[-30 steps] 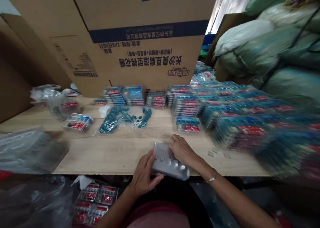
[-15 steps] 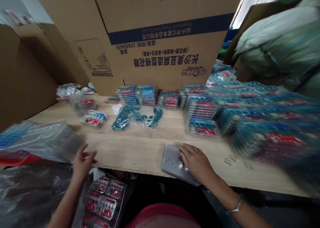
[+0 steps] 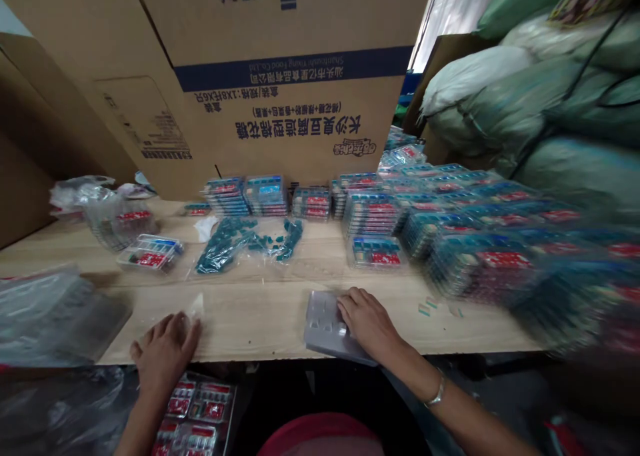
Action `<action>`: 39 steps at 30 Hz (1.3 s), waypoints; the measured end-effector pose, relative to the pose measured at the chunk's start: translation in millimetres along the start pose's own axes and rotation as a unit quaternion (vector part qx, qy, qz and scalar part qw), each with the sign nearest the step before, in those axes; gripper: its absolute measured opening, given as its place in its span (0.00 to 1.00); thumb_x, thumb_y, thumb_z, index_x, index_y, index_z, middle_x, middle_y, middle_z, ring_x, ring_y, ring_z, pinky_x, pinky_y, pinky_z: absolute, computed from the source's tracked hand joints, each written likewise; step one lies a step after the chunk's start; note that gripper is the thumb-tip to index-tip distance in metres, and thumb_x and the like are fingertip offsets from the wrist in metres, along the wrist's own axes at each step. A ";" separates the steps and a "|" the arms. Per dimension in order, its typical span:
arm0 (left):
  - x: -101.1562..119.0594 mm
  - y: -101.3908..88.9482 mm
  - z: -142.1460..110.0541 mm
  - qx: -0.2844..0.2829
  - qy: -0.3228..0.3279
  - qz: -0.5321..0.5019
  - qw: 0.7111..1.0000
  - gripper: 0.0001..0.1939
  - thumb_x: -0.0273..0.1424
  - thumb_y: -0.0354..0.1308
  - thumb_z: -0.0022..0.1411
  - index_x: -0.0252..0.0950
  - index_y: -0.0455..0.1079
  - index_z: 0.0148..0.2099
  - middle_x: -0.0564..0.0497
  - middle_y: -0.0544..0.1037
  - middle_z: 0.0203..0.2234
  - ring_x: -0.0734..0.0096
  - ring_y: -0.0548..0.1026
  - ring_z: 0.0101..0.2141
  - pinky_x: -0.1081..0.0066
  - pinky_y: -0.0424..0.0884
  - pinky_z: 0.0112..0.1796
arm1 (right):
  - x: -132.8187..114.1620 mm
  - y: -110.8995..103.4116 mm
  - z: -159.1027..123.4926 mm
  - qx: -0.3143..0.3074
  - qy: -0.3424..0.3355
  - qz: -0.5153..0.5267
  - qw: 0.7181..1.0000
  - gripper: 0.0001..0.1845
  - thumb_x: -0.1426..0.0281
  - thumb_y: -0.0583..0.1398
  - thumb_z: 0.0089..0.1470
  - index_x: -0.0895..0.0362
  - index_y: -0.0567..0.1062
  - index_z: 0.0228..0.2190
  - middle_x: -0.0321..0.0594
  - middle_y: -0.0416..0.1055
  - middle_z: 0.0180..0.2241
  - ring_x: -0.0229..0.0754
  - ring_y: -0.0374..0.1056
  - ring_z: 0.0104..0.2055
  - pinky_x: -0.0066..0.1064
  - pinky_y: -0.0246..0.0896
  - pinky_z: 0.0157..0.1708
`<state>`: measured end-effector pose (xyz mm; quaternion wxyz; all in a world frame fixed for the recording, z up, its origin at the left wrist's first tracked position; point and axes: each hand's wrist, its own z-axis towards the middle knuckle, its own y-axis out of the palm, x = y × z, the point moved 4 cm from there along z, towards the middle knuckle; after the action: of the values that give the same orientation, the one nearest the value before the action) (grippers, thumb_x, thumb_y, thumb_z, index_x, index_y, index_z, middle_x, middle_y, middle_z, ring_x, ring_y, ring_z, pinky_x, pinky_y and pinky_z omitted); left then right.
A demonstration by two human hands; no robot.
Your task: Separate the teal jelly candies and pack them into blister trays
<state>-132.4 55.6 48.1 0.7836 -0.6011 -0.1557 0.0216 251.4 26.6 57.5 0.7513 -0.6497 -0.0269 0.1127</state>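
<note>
My right hand (image 3: 367, 323) lies on a clear grey plastic blister tray (image 3: 325, 326), its fingers over the tray's right part. The tray sits flat at the front edge of the wooden table (image 3: 250, 323). My left hand (image 3: 165, 353) rests at that edge with its fingers apart, holding nothing. A small clear plastic scrap (image 3: 196, 306) lies just beyond its fingertips. Below my left hand, a stack of blister packs with red labels (image 3: 193, 406) sits under the table edge.
Several blurred stacks of blue-and-red packs (image 3: 470, 249) fill the table's right side. A bag of teal pieces (image 3: 245, 243), a packed tray (image 3: 150, 256) and a plastic bag (image 3: 55, 316) lie left. A large printed carton (image 3: 285, 89) stands behind; green sacks (image 3: 550, 103) are heaped right.
My left hand has let go of the tray and moved left to the table edge. The tray now lies flat under my right hand. The view has shifted slightly.
</note>
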 end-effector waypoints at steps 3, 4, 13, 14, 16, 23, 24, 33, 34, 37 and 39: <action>18.8 4.7 -5.8 0.071 0.072 -0.016 0.995 0.26 0.43 0.44 0.60 0.31 0.65 0.54 0.34 0.67 0.53 0.43 0.62 0.55 0.40 0.50 0.54 | 4.9 -4.3 8.1 -0.037 0.021 0.029 0.999 0.11 0.74 0.51 0.60 0.59 0.74 0.35 0.45 0.69 0.37 0.44 0.65 0.41 0.32 0.57 0.43; 35.5 6.3 -12.6 0.095 0.134 -0.049 0.985 0.26 0.42 0.45 0.60 0.32 0.64 0.55 0.35 0.67 0.54 0.45 0.62 0.55 0.43 0.52 0.54 | 6.9 -5.5 12.6 -0.054 0.025 0.042 0.997 0.10 0.75 0.51 0.59 0.60 0.73 0.34 0.44 0.70 0.37 0.42 0.66 0.40 0.31 0.57 0.42; 192.5 48.3 -112.4 -0.016 0.508 -0.218 0.833 0.47 0.50 0.51 0.58 0.30 0.34 0.67 0.30 0.55 0.61 0.49 0.55 0.60 0.50 0.59 0.54 | 12.2 -27.0 20.2 -0.030 -0.037 0.042 0.998 0.09 0.76 0.50 0.58 0.61 0.70 0.32 0.47 0.70 0.36 0.44 0.65 0.40 0.32 0.56 0.42; 191.9 51.3 -115.6 -0.016 0.507 -0.216 0.834 0.48 0.50 0.52 0.57 0.29 0.33 0.67 0.29 0.54 0.61 0.49 0.55 0.61 0.50 0.59 0.53 | 18.7 -30.0 16.3 -0.015 -0.025 0.070 0.997 0.09 0.76 0.49 0.58 0.60 0.69 0.32 0.45 0.70 0.34 0.43 0.66 0.38 0.31 0.57 0.39; 187.8 56.4 -122.2 -0.019 0.527 -0.194 0.827 0.46 0.47 0.56 0.56 0.31 0.40 0.66 0.31 0.56 0.61 0.47 0.56 0.60 0.49 0.60 0.53 | 39.0 -34.5 10.6 0.020 0.009 0.142 0.990 0.08 0.74 0.49 0.58 0.58 0.67 0.31 0.41 0.70 0.29 0.40 0.66 0.31 0.29 0.58 0.33; 184.7 53.8 -137.2 0.122 0.557 -0.161 0.805 0.08 0.22 0.52 0.58 0.34 0.69 0.38 0.44 0.76 0.43 0.51 0.64 0.56 0.50 0.63 0.53 | 104.8 -28.6 24.4 0.146 0.091 0.318 0.933 0.10 0.64 0.52 0.53 0.56 0.66 0.26 0.36 0.66 0.22 0.38 0.63 0.24 0.27 0.56 0.26; 181.4 51.2 -138.0 0.141 0.566 -0.169 0.795 0.07 0.21 0.51 0.58 0.34 0.69 0.36 0.44 0.77 0.40 0.52 0.66 0.54 0.52 0.65 0.52 | 104.8 -25.2 27.4 0.141 0.086 0.317 0.934 0.09 0.64 0.52 0.53 0.56 0.66 0.26 0.36 0.66 0.22 0.38 0.63 0.24 0.27 0.56 0.26; 87.2 5.6 -138.7 0.193 0.533 -0.210 0.796 0.02 0.23 0.55 0.57 0.32 0.66 0.35 0.44 0.75 0.32 0.56 0.72 0.47 0.60 0.74 0.42 | 47.6 30.2 27.0 0.039 0.023 0.162 0.986 0.08 0.74 0.51 0.55 0.57 0.69 0.29 0.39 0.71 0.29 0.40 0.66 0.31 0.28 0.57 0.32; 84.4 1.9 -136.7 0.203 0.523 -0.200 0.803 0.02 0.22 0.55 0.57 0.32 0.66 0.35 0.44 0.75 0.31 0.57 0.72 0.45 0.61 0.74 0.41 | 36.8 29.8 26.1 0.047 0.005 0.141 0.989 0.09 0.74 0.51 0.56 0.57 0.70 0.29 0.41 0.71 0.31 0.41 0.66 0.34 0.29 0.58 0.35; 90.5 -0.5 -129.2 0.206 0.507 -0.158 0.822 0.03 0.21 0.54 0.57 0.33 0.65 0.34 0.46 0.74 0.30 0.60 0.73 0.42 0.62 0.73 0.41 | -2.7 15.9 20.9 0.069 -0.059 0.131 0.987 0.10 0.74 0.51 0.58 0.59 0.72 0.34 0.45 0.71 0.37 0.44 0.65 0.42 0.34 0.58 0.43; 96.8 2.2 -126.2 0.201 0.498 -0.142 0.831 0.03 0.22 0.52 0.58 0.34 0.65 0.34 0.46 0.75 0.30 0.61 0.73 0.41 0.62 0.72 0.41 | -35.3 6.1 13.6 0.055 -0.114 0.156 0.980 0.11 0.73 0.53 0.58 0.58 0.72 0.41 0.45 0.71 0.42 0.44 0.64 0.46 0.35 0.58 0.46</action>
<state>-6.1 -40.4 38.2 0.8529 -0.3309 0.1798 -0.3616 213.8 33.4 57.4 0.7509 -0.5867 -0.0043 0.3033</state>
